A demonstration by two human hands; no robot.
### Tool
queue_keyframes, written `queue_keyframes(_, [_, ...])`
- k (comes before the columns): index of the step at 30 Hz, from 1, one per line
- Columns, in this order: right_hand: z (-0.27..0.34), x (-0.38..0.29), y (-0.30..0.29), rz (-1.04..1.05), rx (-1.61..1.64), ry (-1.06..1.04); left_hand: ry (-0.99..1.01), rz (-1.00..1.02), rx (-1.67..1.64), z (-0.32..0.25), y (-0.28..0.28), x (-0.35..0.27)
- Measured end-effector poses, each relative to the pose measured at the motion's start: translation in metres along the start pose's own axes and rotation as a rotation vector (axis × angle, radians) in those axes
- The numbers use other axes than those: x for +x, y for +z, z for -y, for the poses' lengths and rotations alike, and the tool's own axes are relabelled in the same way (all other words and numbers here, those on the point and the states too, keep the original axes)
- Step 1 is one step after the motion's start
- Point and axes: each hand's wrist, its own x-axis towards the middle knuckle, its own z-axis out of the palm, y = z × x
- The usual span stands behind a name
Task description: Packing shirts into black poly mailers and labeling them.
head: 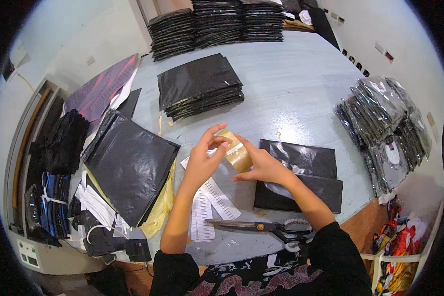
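A roll of tan packing tape (239, 158) is held above the table by my right hand (263, 162), thumb and fingers around its edges. At the roll's upper left side, the thumb and fingertips of my left hand (205, 154) are curled close together. Whether they pinch a tape end is too unclear to tell. Just right of the roll lies a black plastic packet (303, 157), and a black flap or second packet (312, 190) covers its lower part. Below my hands are printed white label strips (203, 216) and large tailor's shears (257, 226) with dark handles.
A stack of black packets (198, 83) stands mid-table, with taller stacks (218, 24) behind. Large black plastic sheets or bags (133, 166) lie left on yellow plastic (157, 214). Clear-bagged garments (384, 118) are piled right. A black power adapter (138, 249) sits at the front edge.
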Motion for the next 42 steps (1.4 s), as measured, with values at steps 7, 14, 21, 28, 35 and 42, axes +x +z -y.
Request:
queue_keyframes(7, [-0.009, 0.002, -0.002, -0.037, 0.010, -0.048, -0.061, -0.108, -0.192, 0.010, 0.011, 0.002])
queue_keyframes(14, [-0.014, 0.002, -0.001, -0.055, -0.056, -0.121, -0.071, -0.119, -0.214, 0.007, 0.010, 0.000])
queue_keyframes(21, [-0.013, 0.001, 0.001, -0.060, -0.031, -0.125, -0.001, -0.124, -0.097, -0.001, 0.011, -0.002])
queue_keyframes(28, [-0.006, -0.003, -0.011, -0.112, -0.086, -0.150, -0.167, -0.044, -0.028, 0.000, 0.002, -0.001])
queue_keyframes(35, [-0.002, -0.005, -0.020, 0.017, -0.330, -0.109, 0.028, -0.094, 0.233, 0.007, 0.009, -0.002])
queue_keyframes(42, [-0.006, -0.002, -0.017, -0.064, -0.410, -0.161, -0.009, -0.113, 0.202, -0.001, 0.007, 0.000])
